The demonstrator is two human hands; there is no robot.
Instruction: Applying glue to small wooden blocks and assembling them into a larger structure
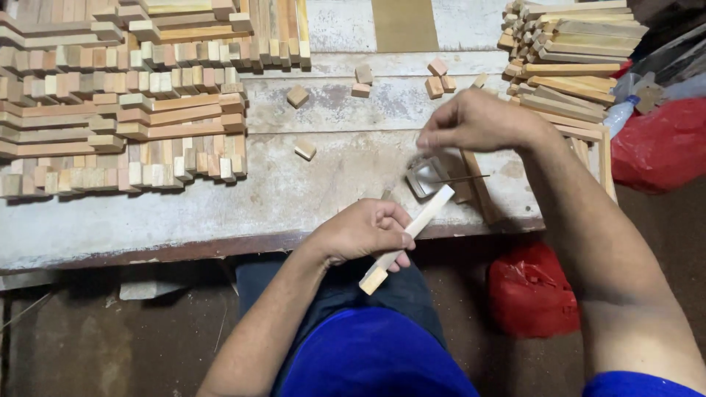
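Head view, looking down over the bench edge. A pale wooden stick [409,239] was held in the left hand [362,231], fingers closed around its lower half and thumb laid along its side. Its long axis ran diagonally, from a near end below the hand and off the bench edge [184,246] up and to the right, where the far end lay just beside a small square tin [425,176] on the bench top. The right hand [478,121] was positioned above and slightly right of the tin, fingers bunched and pointing down-left in a pinch; what was pinched could not be told with certainty, though a thin dark rod [463,178] was seen across the tin's right side just below those fingertips. The stick's far end was therefore nearer the right hand than the near end was, and the tin lay between the two hands. The left forearm was brought in from the lower left, wrist roughly straight; the right forearm came from the lower right, wrist bent so the knuckles faced the camera. Stacked rows of short wooden blocks [118,110] were recorded at the left of the bench, a pile of longer sticks [566,51] at the upper right, a few loose small cubes [298,95] between them, and red plastic bags [533,290] on the floor to the right.
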